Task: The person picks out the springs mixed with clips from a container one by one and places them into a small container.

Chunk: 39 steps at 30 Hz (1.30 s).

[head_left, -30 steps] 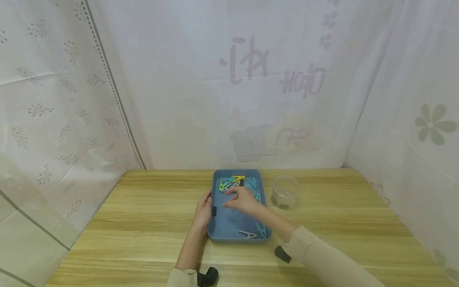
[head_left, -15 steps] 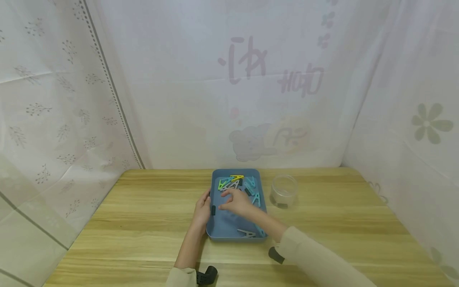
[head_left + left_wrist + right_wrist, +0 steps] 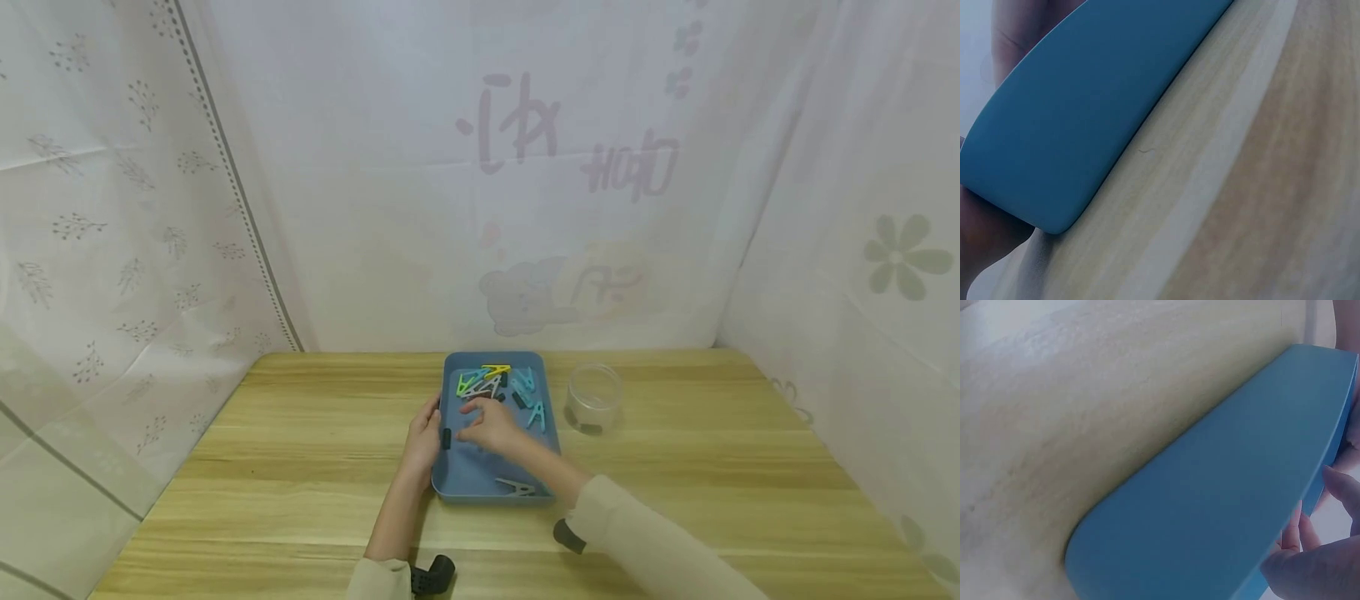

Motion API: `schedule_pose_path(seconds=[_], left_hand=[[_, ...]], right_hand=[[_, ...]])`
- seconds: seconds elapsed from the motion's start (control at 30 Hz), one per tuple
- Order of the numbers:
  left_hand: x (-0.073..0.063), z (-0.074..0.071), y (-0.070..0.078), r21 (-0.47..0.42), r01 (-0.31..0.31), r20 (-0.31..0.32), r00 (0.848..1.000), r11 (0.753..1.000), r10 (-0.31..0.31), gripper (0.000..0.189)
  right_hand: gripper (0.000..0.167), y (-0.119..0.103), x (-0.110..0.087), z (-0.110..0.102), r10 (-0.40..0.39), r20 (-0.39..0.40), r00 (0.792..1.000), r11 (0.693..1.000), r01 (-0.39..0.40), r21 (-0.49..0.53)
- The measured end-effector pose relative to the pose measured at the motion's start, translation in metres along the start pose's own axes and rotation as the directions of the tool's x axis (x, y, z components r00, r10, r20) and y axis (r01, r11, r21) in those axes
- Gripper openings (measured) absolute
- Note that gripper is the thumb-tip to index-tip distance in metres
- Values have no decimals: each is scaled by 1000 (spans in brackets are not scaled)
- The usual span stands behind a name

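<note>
In the head view, a blue tray (image 3: 480, 487) holds several plastic clothespins, with a yellow clothespin (image 3: 496, 370), a green clothespin (image 3: 465, 384) and a turquoise clothespin (image 3: 537, 415) among them. A grey clothespin (image 3: 516, 487) lies near its front edge. My left hand (image 3: 423, 442) grips the tray's left side, thumb by the rim. Over the middle of the tray is my right hand (image 3: 491, 425), its thumb and index finger spread apart with nothing visible between them. Its other fingers are hidden from the head camera. The right wrist view shows that hand (image 3: 1319, 565) beyond the tray wall (image 3: 1210, 481).
A clear round jar (image 3: 594, 396) stands on the wooden table (image 3: 315, 467) right of the tray. Small dark pieces lie in the tray, one dark piece (image 3: 446, 438) along its left wall. A patterned curtain (image 3: 420, 250) hangs behind the table.
My right forearm has shifted left and slightly down, uncovering turquoise clothespins on the tray's right side and covering one at the lower right. My left hand stays on the tray.
</note>
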<state>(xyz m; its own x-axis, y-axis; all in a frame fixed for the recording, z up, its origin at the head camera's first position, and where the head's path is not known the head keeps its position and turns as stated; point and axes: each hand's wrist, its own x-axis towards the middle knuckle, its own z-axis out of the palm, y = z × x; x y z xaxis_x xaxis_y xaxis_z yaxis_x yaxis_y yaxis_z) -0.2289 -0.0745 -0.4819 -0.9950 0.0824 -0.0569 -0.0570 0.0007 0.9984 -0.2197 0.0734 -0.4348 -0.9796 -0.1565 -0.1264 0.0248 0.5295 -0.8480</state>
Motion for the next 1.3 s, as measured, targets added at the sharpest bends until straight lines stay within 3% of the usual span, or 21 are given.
schedule_pose_path(seconds=[0.7,1.3], left_hand=[[3,0,-3,-19,-3,-15,1000,1000,3,49],[3,-1,-2,-36,-2,-7,1000,999,2,49]], right_hand=[[46,1,0,23,-41,-28,999,999,41,6],[43,10,6,29,-55,-43,998,998,54,-19]])
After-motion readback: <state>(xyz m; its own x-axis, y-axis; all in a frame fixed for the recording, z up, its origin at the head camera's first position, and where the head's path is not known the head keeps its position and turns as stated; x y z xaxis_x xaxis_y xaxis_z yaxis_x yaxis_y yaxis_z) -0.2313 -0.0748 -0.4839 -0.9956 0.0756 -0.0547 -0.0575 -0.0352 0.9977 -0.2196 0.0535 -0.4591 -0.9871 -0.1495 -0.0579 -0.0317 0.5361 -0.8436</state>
